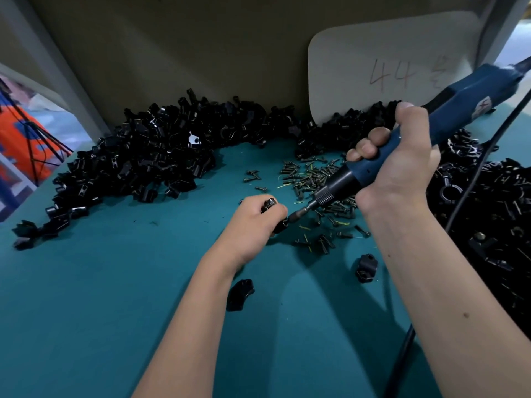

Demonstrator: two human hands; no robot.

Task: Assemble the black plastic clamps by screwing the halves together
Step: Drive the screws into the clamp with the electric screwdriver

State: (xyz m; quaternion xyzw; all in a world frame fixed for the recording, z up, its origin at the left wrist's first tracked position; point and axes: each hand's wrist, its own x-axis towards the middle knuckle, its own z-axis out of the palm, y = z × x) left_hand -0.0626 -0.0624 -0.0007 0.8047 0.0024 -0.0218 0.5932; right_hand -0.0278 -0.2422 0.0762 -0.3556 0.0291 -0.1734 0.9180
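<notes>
Screwdriver bit meets the held clamp on the teal table.
Nearest, the left hand grips a black clamp; just beyond it the right hand wraps the blue electric screwdriver, loose screws behind the clamp.

On the pale card leaning against the back wall ahead of you, "44" is handwritten, followed by a character you cannot make out. The blue electric screwdriver carries a red star emblem; its lettering is unreadable.
</notes>
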